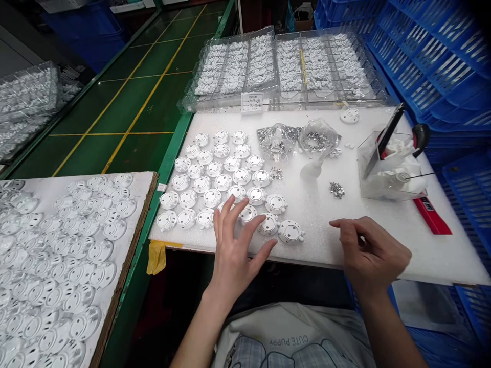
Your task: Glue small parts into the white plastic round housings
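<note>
While dotted white discs (290, 231) lie face up, the left hand (235, 257) is wide, the right hand (371, 251) narrow.

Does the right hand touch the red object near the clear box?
Apart: the head view shows bare white board between right hand and red object.

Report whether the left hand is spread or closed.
Spread. The left hand has its fingers fanned apart over the white discs, with gaps between them. I cannot tell whether any fingertip touches a disc.
</note>
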The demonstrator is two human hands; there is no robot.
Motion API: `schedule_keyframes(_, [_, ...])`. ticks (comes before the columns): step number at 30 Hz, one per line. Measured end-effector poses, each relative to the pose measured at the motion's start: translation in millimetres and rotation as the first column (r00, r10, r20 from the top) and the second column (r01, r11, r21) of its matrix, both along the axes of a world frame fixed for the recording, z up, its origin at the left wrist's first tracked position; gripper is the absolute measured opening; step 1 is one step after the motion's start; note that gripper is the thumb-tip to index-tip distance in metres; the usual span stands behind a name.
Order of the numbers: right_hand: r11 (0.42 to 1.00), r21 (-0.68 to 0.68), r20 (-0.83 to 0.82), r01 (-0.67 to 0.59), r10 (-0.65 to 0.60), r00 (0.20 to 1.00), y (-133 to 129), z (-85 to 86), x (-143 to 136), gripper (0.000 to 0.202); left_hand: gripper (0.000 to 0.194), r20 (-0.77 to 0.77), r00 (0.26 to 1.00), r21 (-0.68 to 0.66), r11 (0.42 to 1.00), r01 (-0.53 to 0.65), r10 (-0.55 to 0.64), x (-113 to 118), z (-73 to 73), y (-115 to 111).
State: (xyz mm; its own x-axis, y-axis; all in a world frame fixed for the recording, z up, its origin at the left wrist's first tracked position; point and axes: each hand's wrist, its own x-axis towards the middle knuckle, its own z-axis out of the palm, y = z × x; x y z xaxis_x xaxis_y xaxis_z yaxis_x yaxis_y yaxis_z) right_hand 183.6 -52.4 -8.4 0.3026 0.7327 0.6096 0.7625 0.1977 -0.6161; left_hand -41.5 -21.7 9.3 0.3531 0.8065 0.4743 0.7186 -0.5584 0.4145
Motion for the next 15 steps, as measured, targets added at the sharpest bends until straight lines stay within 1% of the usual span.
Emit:
schedule_keyframes(2, [1.0, -0.002, 0.005, 0.001, -0.001, 1.0, -0.2, -0.3, 0.6, 0.019, 0.031, -0.084, 0.996, -0.014, 1.0, -0.023, 0.022, -0.6, -3.1, 2.1])
schedule_keyframes(4, [1.0, -0.008, 0.011, 0.001, -0.001, 1.0, -0.2, -0.2, 1.0, 0.02, 0.029, -0.127, 0.992, -0.025, 0.999, -0.027, 0.024, 1.2, -8.0, 4.9])
schedule_keyframes(8, [1.0, -0.022, 0.012, -0.004, 0.004, 1.0, 0.6, 0.4, 0.6, 0.021, 0.026, -0.109, 0.993, 0.009, 0.999, -0.043, 0.044, 5.3, -15.6, 7.6])
schedule_keyframes(15, [1.0, -0.016, 0.016, -0.017, 0.017, 1.0, 0.2, 1.3, 1.3, 0.021, 0.028, -0.1, 0.991, 0.015, 0.996, -0.086, 0.087, 6.4, -18.9, 5.2])
